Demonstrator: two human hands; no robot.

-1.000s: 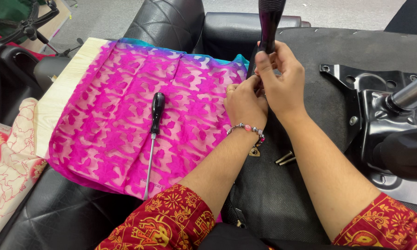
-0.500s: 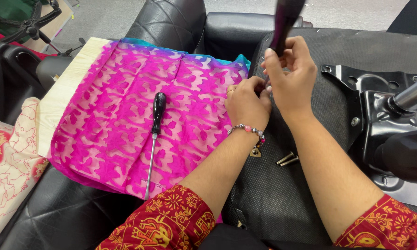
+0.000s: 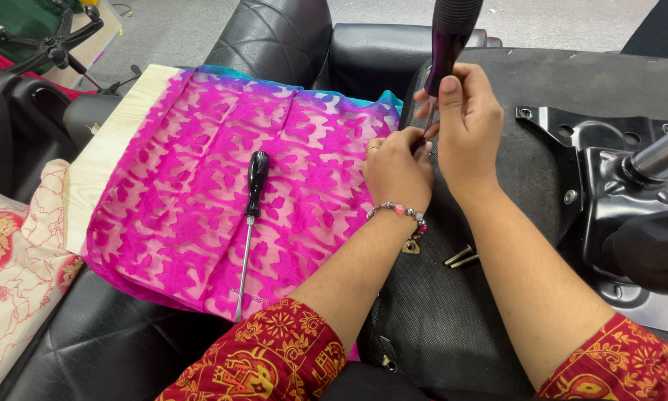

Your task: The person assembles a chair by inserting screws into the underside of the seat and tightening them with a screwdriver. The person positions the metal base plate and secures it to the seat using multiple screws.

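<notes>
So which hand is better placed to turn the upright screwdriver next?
Probably the right hand: it already wraps the upright screwdriver below the handle, while the left hand pinches low at its tip.

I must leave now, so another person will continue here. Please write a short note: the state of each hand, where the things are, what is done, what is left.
Right hand: grips the dark-handled screwdriver upright on the upturned chair seat.
Left hand: pinched at the tool's tip, which it hides.
Second screwdriver: lies unused on the pink cloth.
Two loose screws: lie on the seat near the left wrist.
Metal base plate: on the seat, right side.
Done: cannot tell.
Left: the fastening at the tip is still being worked on.
</notes>
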